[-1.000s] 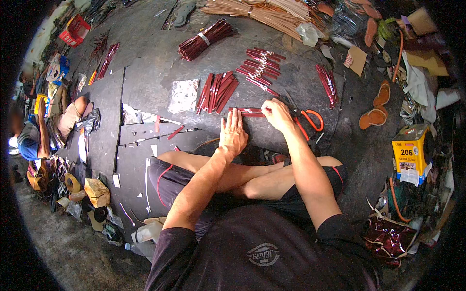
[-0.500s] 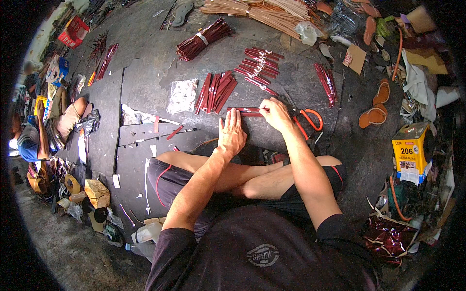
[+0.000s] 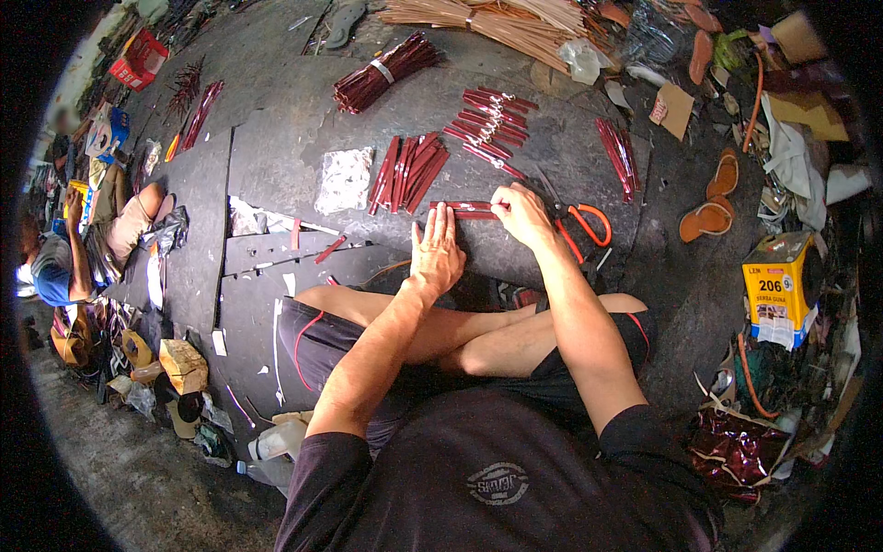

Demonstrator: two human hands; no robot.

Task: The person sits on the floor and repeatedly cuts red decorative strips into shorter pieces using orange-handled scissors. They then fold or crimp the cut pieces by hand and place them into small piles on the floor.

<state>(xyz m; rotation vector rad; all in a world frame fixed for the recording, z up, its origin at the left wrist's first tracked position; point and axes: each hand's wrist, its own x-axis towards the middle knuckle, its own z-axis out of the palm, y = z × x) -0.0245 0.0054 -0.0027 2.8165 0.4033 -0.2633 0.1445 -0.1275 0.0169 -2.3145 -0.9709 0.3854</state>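
Note:
A short, glossy dark-red strip [image 3: 474, 210] lies flat on the dark board in front of me. My left hand [image 3: 438, 253] rests on its left end, fingers stretched out and pressing down. At the other end my right hand [image 3: 521, 217] is closed with the fingertips bent onto the strip; what exactly they pinch is hidden. Scissors with orange handles [image 3: 586, 230] lie just right of that hand. Beyond the hands are a loose pile of red strips [image 3: 409, 172] and a row of strips with shiny metal pieces [image 3: 490, 129]. Left of the pile sits a clear bag of small silvery pieces [image 3: 346, 181].
A tied bundle of red strips [image 3: 386, 74] lies farther off, near long tan strips [image 3: 487, 28]. More red strips [image 3: 617, 158] and orange sandals [image 3: 708, 221] are at the right, with a yellow can [image 3: 780, 290]. Another person [image 3: 69, 262] sits at the far left.

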